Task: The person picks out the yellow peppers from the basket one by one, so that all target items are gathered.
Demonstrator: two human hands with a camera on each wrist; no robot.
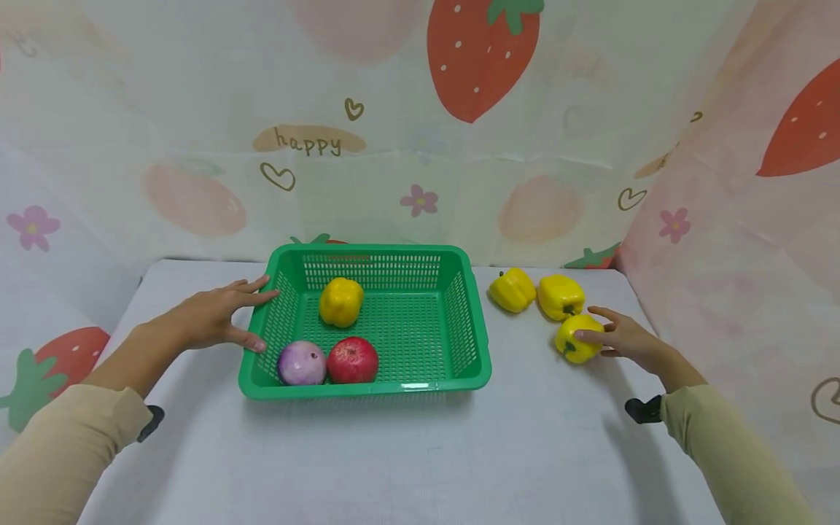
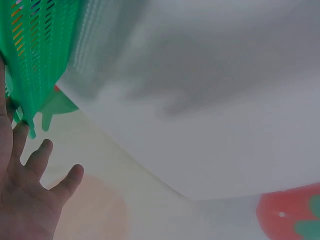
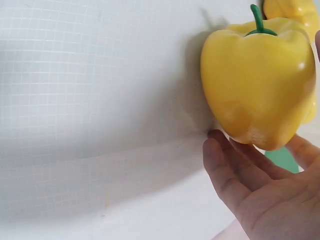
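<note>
My left hand (image 1: 219, 315) lies at the left rim of a green plastic basket (image 1: 413, 386), fingers spread, thumb and fingertips touching it. The left wrist view shows splayed fingers (image 2: 39, 159) beside the basket's perforated wall (image 2: 37, 75). Inside the basket are a yellow bell pepper (image 1: 341, 302), a purple round fruit (image 1: 302, 363) and a red pomegranate-like fruit (image 1: 353, 360). To the right, my right hand (image 1: 628, 341) has its thumb and fingers around a yellow bell pepper (image 3: 257, 82) with a green stem. Its thumb is mostly out of the right wrist view.
Two more yellow bell peppers, one left (image 1: 512, 290) and one right (image 1: 561, 296), lie just behind the held one. A white cloth covers the table (image 1: 420, 459). A printed curtain (image 1: 387, 160) hangs behind it and at the sides.
</note>
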